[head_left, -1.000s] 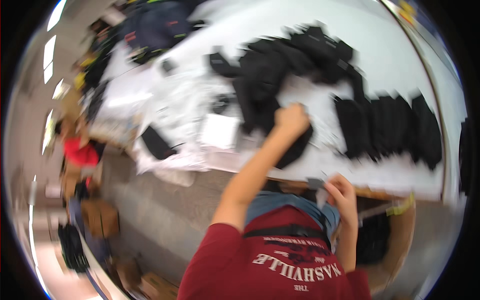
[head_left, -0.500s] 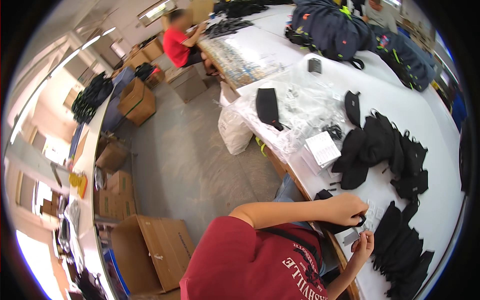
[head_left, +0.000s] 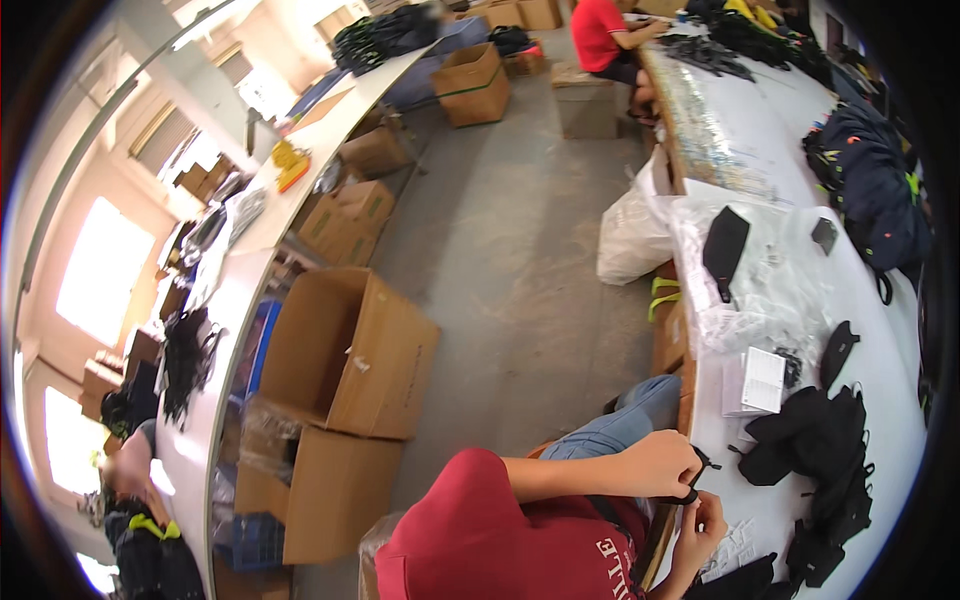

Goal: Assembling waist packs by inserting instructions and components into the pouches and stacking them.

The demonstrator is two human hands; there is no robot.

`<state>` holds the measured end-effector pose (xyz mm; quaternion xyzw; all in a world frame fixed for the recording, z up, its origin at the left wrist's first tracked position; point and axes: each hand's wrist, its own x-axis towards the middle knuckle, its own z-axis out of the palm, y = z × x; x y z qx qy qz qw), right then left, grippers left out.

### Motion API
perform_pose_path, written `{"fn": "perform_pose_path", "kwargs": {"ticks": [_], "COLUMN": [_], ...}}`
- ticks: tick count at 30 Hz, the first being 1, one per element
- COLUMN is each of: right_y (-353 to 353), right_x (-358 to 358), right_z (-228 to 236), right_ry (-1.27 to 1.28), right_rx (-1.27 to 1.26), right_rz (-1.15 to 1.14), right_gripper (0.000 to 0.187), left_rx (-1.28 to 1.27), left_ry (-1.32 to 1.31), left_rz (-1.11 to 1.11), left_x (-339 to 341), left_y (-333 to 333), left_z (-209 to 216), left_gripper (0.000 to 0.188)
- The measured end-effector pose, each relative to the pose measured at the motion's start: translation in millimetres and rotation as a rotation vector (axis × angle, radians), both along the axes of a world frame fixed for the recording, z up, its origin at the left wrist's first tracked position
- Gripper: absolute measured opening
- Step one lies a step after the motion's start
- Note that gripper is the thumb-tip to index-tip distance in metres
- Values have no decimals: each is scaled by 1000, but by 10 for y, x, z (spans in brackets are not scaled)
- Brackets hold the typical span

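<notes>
White worktable (head_left: 880, 400) strewn with black fabric pieces (head_left: 815, 440); cardboard boxes (head_left: 345, 350) on concrete floor (head_left: 520, 260).

The left forearm comes in bare from the lower middle and runs rightward, nearly level, out of a red sleeve. The left hand (head_left: 662, 463) is at its right end, knuckles up, fingers curled down and pinched on a small black piece. The right hand (head_left: 708, 520) sits just below and nearer, wrist bent upward, fingers raised toward the left hand and closed on the same black piece. The two hands are almost touching.
</notes>
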<state>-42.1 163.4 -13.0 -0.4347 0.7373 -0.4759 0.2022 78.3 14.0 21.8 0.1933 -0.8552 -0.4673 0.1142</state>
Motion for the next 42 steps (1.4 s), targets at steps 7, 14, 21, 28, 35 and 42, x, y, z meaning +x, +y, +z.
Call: {"fn": "perform_pose_path", "kwargs": {"ticks": [7, 14, 21, 28, 35, 42], "right_y": [-113, -229, -222, -196, -216, -268], "right_x": [50, 82, 181, 292, -38, -65], "right_z": [35, -12, -21, 52, 2, 93], "right_ry": [27, 115, 84, -642, -780, -744], "right_rx": [-100, -217, -231, -314, -328, -341], "right_rz": [116, 34, 121, -35, 38, -127], "right_gripper": [4, 5, 6, 6, 9, 16], "left_rx": [215, 54, 56, 200, 643, 672], "left_ry": [-70, 91, 188, 304, 388, 263], "left_rz": [273, 316, 265, 227, 193, -120], "left_x": [195, 198, 322, 161, 145, -28], "left_y": [117, 114, 172, 97, -71, -168], "left_z": [-43, 164, 179, 114, 26, 123], "left_gripper": [16, 18, 9, 10, 9, 13]}}
